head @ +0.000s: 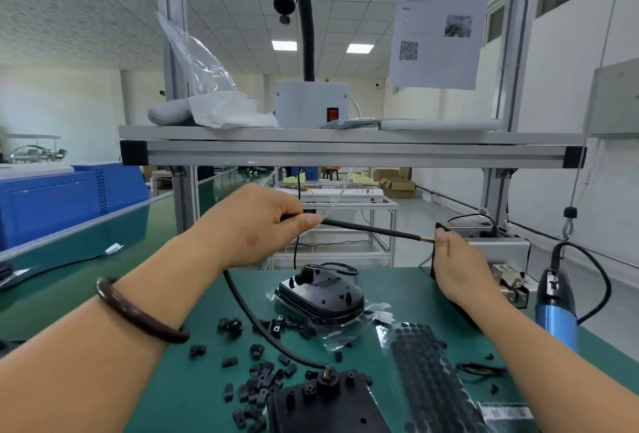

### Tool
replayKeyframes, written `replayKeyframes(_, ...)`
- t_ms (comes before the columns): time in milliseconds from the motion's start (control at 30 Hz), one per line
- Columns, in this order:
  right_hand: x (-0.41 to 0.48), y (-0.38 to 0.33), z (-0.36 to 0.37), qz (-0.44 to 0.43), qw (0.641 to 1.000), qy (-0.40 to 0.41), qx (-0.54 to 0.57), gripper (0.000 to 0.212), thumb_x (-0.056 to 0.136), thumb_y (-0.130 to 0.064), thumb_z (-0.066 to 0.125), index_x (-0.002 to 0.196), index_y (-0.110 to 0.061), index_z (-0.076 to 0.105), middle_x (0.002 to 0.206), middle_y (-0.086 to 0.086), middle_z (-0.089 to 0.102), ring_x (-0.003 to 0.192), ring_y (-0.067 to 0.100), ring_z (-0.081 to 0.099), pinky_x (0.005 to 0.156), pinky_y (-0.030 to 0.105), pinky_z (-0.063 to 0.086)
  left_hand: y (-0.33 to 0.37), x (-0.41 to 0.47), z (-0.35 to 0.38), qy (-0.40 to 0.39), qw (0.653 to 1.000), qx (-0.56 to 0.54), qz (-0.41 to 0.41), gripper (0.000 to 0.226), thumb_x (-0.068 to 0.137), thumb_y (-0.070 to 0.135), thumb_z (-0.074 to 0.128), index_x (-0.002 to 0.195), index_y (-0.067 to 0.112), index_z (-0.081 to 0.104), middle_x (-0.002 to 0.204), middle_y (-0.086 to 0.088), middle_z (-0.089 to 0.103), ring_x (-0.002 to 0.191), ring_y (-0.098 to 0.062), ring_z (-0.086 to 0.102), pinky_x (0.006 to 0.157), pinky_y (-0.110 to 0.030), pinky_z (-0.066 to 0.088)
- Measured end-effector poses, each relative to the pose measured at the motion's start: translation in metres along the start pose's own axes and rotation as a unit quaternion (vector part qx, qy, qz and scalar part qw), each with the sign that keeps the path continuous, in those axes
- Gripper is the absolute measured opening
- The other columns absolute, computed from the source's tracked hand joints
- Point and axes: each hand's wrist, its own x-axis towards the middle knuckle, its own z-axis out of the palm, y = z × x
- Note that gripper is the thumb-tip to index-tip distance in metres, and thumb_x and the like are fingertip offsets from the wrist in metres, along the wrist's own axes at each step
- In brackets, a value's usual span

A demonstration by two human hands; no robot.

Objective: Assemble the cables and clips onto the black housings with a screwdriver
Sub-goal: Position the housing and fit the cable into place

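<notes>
Crate (69, 197), blue plastic, middle left of the frame, beside a green conveyor belt (103, 235). Bracelet (138, 315), dark ring, on the left wrist. Left hand (256, 225), centre, fingers curled round the black cable (373, 230); the cable runs taut to the right and also drops from the fist to the near housing (321, 408) at the bottom edge. Clips (256, 374), small and black, scattered loose on the green mat (193, 380), lower centre. Second housing (325, 294), centre, lying on clear wrapping. Shelf (345, 152), aluminium profile, across the middle, bearing a crumpled plastic bag (221, 107) and a grey box (311, 104) with a red switch; a black hose (306, 28) rises from the box. Pad sheet (428, 374), black dots in rows, lower right of centre. Right hand (460, 270), right of centre, thumb and fingertip pinching the cable's stripped end; a black part behind it is mostly hidden. Paper sheet (439, 17), upper right: QR code and small photo, text too blurred to read. Screwdriver (556, 311), blue and black, hanging with its cord at the right edge, apart from both hands. Room: factory hall, tiled ceiling with panel lights, cardboard boxes far back.
</notes>
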Motion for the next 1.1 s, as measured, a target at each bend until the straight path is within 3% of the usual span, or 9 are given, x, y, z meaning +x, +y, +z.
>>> replayKeyframes(133, -0.014, -0.012, 0.015, 0.068, 0.995, -0.074, 0.029, 0.045, 0.104, -0.036, 0.02, 0.071, -0.017, 0.043, 0.07, 0.003, 0.052, 0.071, 0.023, 0.052, 0.064, 0.032, 0.036, 0.011, 0.01, 0.004, 0.083, 0.989, -0.12, -0.011, 0.036, 0.089, 0.051, 0.052, 0.057, 0.033, 0.053, 0.049, 0.016, 0.048, 0.049, 0.0, 0.044, 0.057, -0.026, 0.038)
replayKeyframes(233, -0.031, -0.01, 0.027, 0.204, 0.964, -0.105, 0.136, 0.046, 0.103, -0.035, 0.023, 0.071, -0.011, 0.045, 0.06, 0.006, 0.048, 0.055, 0.02, 0.045, 0.056, 0.026, 0.035, 0.012, 0.01, 0.004, 0.127, 0.956, -0.258, -0.056, 0.021, 0.092, 0.042, 0.055, 0.112, 0.038, 0.059, 0.093, 0.016, 0.062, 0.084, 0.005, 0.055, 0.083, -0.027, 0.046)
replayKeyframes(400, -0.059, -0.01, 0.029, 0.454, 0.813, -0.155, 0.331, 0.041, 0.103, -0.035, 0.025, 0.072, -0.013, 0.041, 0.034, 0.001, 0.035, 0.024, 0.01, 0.019, 0.036, 0.01, 0.019, 0.018, -0.058, 0.06, 0.391, 0.759, -0.369, -0.368, 0.059, 0.096, 0.055, 0.029, 0.144, 0.019, 0.029, 0.143, 0.0, 0.032, 0.13, -0.013, 0.034, 0.11, -0.035, 0.028)
replayKeyframes(500, -0.07, -0.011, 0.033, 0.511, 0.741, -0.155, 0.407, 0.032, 0.097, -0.014, 0.021, 0.069, -0.017, 0.037, 0.033, -0.001, 0.034, 0.022, 0.009, 0.019, 0.033, 0.01, 0.019, 0.033, -0.101, 0.103, 0.257, 0.708, -0.408, -0.515, 0.049, 0.101, 0.036, 0.038, 0.145, 0.017, 0.029, 0.142, -0.013, 0.035, 0.13, -0.027, 0.037, 0.114, -0.05, 0.027)
replayKeyframes(600, -0.075, -0.017, 0.034, 0.508, 0.723, -0.128, 0.45, 0.031, 0.098, -0.013, 0.023, 0.071, -0.016, 0.038, 0.033, 0.0, 0.038, 0.023, 0.009, 0.023, 0.032, 0.009, 0.02, 0.045, -0.127, 0.122, 0.155, 0.632, -0.623, -0.435, 0.044, 0.096, 0.005, 0.053, 0.137, -0.004, 0.042, 0.136, -0.022, 0.045, 0.117, -0.023, 0.052, 0.105, -0.036, 0.04)
replayKeyframes(733, -0.082, -0.039, 0.036, 0.44, 0.73, -0.145, 0.502, 0.029, 0.105, -0.031, 0.034, 0.086, -0.012, 0.045, 0.038, 0.003, 0.046, 0.029, 0.009, 0.032, 0.031, 0.011, 0.024, 0.047, -0.118, 0.118, 0.076, 0.691, -0.644, -0.32, 0.026, 0.092, -0.013, 0.047, 0.11, 0.001, 0.06, 0.104, -0.014, 0.072, 0.097, -0.017, 0.068, 0.08, -0.026, 0.048)
replayKeyframes(900, -0.093, -0.06, 0.027, 0.388, 0.673, -0.226, 0.588, 0.03, 0.101, -0.036, 0.043, 0.083, -0.013, 0.044, 0.048, 0.011, 0.058, 0.032, 0.013, 0.047, 0.03, 0.013, 0.033, 0.052, -0.098, 0.119, -0.042, 0.87, -0.462, -0.166, 0.033, 0.097, 0.007, 0.048, 0.098, 0.032, 0.07, 0.101, 0.007, 0.073, 0.098, -0.008, 0.068, 0.086, -0.018, 0.05)
replayKeyframes(1000, -0.099, -0.065, 0.021, 0.317, 0.664, -0.276, 0.618, 0.03, 0.096, -0.039, 0.051, 0.084, -0.013, 0.046, 0.061, 0.018, 0.062, 0.041, 0.019, 0.055, 0.033, 0.017, 0.037, 0.055, -0.086, 0.119, -0.062, 0.868, -0.466, -0.158, 0.03, 0.098, 0.019, 0.046, 0.083, 0.031, 0.069, 0.087, 0.003, 0.073, 0.081, -0.01, 0.069, 0.079, -0.023, 0.053)
replayKeyframes(1100, -0.1, -0.07, 0.009, 0.194, 0.735, -0.28, 0.586, 0.033, 0.077, -0.036, 0.07, 0.088, -0.014, 0.047, 0.067, 0.01, 0.063, 0.048, 0.012, 0.05, 0.043, 0.017, 0.036, 0.052, -0.075, 0.12, -0.084, 0.882, -0.436, -0.156, 0.026, 0.099, 0.029, 0.045, 0.08, 0.022, 0.061, 0.072, 0.0, 0.072, 0.057, -0.011, 0.053, 0.06, -0.024, 0.045)
